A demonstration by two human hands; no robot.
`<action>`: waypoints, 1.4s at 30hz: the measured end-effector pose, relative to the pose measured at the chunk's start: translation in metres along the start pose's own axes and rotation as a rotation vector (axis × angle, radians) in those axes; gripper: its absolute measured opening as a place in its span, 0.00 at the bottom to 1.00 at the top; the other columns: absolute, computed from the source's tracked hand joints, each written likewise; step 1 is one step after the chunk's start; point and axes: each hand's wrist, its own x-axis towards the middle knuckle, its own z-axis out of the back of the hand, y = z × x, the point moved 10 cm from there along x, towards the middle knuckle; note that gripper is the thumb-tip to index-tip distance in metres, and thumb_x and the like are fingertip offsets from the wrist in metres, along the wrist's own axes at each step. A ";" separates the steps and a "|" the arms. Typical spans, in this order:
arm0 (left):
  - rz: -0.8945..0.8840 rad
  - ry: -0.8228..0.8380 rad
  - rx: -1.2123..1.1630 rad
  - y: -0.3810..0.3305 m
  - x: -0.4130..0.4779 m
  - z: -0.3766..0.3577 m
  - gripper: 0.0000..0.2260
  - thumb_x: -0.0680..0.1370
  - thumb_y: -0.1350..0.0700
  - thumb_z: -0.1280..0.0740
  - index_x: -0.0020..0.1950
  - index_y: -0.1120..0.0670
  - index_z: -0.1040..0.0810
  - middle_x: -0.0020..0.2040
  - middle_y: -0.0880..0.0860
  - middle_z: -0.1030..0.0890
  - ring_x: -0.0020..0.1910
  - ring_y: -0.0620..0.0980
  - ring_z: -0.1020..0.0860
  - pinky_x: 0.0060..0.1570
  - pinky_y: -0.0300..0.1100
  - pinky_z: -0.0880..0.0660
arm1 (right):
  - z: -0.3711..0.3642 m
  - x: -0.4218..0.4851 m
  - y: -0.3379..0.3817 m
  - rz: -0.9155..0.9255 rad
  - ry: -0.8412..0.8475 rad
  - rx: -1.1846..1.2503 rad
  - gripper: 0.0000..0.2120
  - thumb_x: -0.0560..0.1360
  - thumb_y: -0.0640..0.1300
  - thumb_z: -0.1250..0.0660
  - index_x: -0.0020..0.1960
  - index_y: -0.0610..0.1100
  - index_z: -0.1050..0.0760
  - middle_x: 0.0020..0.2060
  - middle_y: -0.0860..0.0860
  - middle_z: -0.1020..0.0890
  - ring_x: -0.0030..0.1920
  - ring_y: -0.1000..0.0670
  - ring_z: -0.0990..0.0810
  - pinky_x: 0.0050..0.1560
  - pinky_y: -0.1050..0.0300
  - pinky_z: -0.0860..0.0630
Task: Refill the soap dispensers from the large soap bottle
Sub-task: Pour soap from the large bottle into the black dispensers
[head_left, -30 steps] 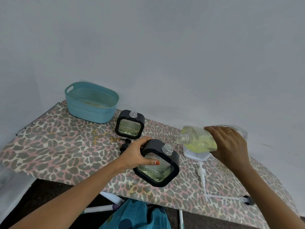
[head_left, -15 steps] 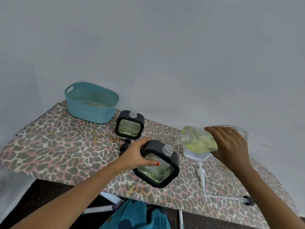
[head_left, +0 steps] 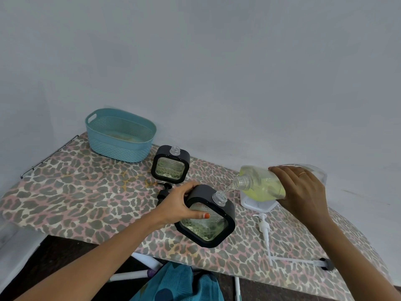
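Soap bottle [head_left: 260, 184], clasped by right grip [head_left: 303, 190], pours into tilted dispenser [head_left: 207, 228] held by left grip [head_left: 178, 205].

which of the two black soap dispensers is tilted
The nearer dispenser, gripped by the left hand and leaning toward the large soap bottle. The other dispenser stands upright beside the blue basket, untouched.

The tabletop [head_left: 86, 192] wears a leopard print of grey, pink and cream. The basket [head_left: 117, 151] is pale teal, woven-textured. The near dispenser [head_left: 206, 227] and the far dispenser [head_left: 170, 168] have black frames round clear ribbed panels. My bottle [head_left: 260, 183] shows yellow-green soap. The pump [head_left: 264, 227] is white; the thumbnail on my left grip [head_left: 175, 205] is orange.
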 end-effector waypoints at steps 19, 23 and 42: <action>0.001 0.009 -0.014 0.000 -0.002 -0.001 0.24 0.64 0.62 0.23 0.57 0.52 0.27 0.53 0.52 0.20 0.52 0.44 0.21 0.52 0.34 0.25 | 0.003 0.002 0.001 0.011 0.010 -0.013 0.36 0.48 0.36 0.17 0.52 0.43 0.29 0.40 0.45 0.15 0.39 0.43 0.16 0.37 0.55 0.22; -0.001 0.016 -0.026 -0.002 -0.002 -0.002 0.27 0.61 0.55 0.22 0.57 0.52 0.27 0.52 0.51 0.20 0.52 0.43 0.21 0.51 0.33 0.25 | 0.003 0.002 0.001 0.011 0.020 -0.012 0.37 0.47 0.37 0.17 0.52 0.43 0.30 0.40 0.44 0.15 0.39 0.43 0.16 0.37 0.54 0.21; 0.003 0.009 -0.025 -0.006 -0.004 -0.005 0.22 0.64 0.62 0.23 0.52 0.47 0.26 0.49 0.47 0.20 0.48 0.38 0.21 0.49 0.31 0.26 | -0.009 -0.008 0.010 -0.019 0.036 0.027 0.33 0.51 0.40 0.18 0.52 0.42 0.29 0.40 0.46 0.15 0.38 0.44 0.16 0.37 0.55 0.22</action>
